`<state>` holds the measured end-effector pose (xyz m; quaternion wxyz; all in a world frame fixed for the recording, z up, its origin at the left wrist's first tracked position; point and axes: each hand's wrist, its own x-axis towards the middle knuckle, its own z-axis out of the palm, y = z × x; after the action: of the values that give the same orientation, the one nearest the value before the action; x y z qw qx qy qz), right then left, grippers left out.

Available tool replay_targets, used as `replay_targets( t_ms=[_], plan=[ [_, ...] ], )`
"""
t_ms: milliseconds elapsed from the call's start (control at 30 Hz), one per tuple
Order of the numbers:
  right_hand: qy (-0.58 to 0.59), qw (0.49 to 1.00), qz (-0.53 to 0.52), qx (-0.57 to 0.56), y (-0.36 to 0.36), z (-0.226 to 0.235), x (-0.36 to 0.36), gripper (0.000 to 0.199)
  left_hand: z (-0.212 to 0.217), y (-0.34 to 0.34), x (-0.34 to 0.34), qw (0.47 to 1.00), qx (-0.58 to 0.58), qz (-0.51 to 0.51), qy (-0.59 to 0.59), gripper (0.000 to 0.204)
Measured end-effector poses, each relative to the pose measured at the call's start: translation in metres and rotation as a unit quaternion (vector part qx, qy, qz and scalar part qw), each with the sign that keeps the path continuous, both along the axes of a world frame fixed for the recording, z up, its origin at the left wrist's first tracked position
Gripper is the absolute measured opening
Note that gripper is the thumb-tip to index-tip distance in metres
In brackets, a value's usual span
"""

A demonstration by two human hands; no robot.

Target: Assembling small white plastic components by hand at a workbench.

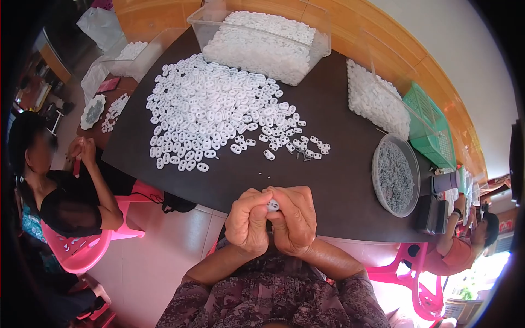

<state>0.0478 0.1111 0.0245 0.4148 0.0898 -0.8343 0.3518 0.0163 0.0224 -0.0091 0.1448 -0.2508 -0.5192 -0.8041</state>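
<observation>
Your left hand (249, 221) and right hand (295, 218) pinch one white plastic piece (272, 205) between them at the table (328, 175) edge; the loose pile (213, 115) lies within reach at eleven o'clock.

I'm pinching a small white plastic piece (273, 205) between my fingertips, over the near table edge. It's mostly hiding behind my fingers, only a rounded bit showing, just like those in the pile (210, 117) lying beyond.
</observation>
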Motion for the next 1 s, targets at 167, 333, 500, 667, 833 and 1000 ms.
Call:
replay_targets(
  t_ms=[167,333,500,667,833,1000],
  plan=[
    [-0.034,0.998,0.023,-0.036,0.028,0.006,-0.001,0.023,0.004,-0.012,-0.007,0.989,-0.116,-0.075,-0.049,0.026],
    [-0.091,0.993,-0.068,0.038,0.086,0.037,-0.009,0.012,0.009,-0.01,-0.019,0.974,-0.114,-0.113,-0.16,0.031],
    [0.013,0.964,-0.264,-0.022,0.215,0.105,-0.052,0.023,-0.001,-0.035,-0.046,0.969,-0.19,-0.044,-0.15,0.026],
    [-0.11,0.854,-0.449,0.238,0.315,0.118,-0.064,0.018,-0.011,-0.039,-0.06,0.966,-0.208,-0.034,-0.151,0.024],
    [0.053,0.894,-0.284,0.341,0.241,0.087,-0.062,0.017,0.005,-0.028,-0.066,0.921,-0.378,0.059,0.075,0.024],
    [-0.011,0.954,-0.057,0.295,0.149,0.049,-0.059,0.022,0.008,-0.006,-0.087,0.844,-0.474,0.099,0.231,0.032]
  ],
)
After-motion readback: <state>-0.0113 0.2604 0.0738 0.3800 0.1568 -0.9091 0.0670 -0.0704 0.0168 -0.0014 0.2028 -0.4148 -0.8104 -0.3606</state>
